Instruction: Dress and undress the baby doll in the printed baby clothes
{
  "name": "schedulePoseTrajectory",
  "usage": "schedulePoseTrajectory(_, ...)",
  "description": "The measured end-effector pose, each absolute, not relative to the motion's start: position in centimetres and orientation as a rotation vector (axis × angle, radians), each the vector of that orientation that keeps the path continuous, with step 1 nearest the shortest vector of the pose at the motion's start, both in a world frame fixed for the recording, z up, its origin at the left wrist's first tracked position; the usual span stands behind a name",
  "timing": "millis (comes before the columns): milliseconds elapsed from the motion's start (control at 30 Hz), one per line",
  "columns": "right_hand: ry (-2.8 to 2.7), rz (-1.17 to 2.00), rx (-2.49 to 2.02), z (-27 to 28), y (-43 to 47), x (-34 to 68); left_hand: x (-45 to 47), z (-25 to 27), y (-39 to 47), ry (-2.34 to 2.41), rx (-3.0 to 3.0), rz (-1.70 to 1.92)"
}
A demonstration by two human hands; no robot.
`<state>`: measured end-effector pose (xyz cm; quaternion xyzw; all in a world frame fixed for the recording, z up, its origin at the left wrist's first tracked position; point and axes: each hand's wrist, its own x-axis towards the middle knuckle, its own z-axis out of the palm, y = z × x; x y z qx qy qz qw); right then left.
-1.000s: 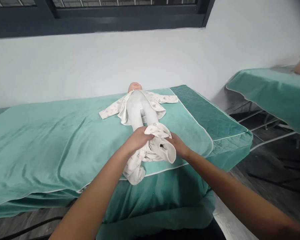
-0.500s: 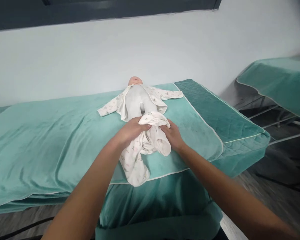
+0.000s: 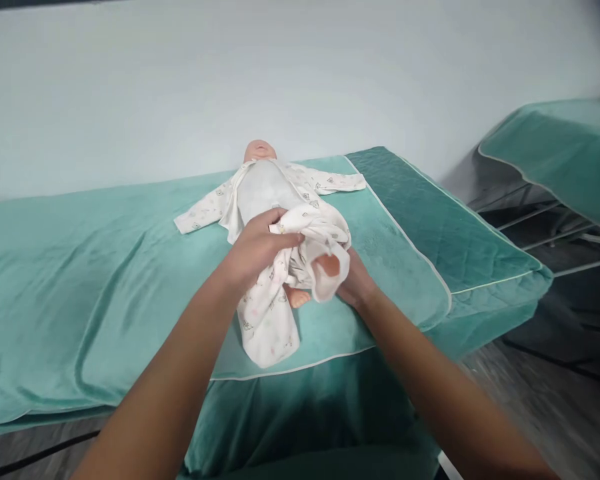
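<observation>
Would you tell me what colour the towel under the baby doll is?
The soft plush towel is teal green with white piping, seen in the head view.

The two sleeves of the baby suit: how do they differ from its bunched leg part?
The sleeves lie flat and spread out on the green blanket, untouched; the leg part is gathered up, gripped by the left hand and right hand. The sleeves sit by the doll's head; the leg part covers its legs, one foot showing. Both share the same printed white cloth.
</observation>
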<state>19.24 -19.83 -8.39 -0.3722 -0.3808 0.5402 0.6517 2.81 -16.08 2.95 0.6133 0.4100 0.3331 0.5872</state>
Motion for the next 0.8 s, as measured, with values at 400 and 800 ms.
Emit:
schedulePoseTrajectory(400,-1.052,0.864,-1.038,-7.3,-14.9,19.7,2.7,1.7,-13.6,1.097,1.492,0.969)
schedulePoseTrajectory(800,-1.805,1.07,-0.991,1.8,-12.2,21.8,-0.1,-1.8,-12.7,0.814,1.061,1.08)
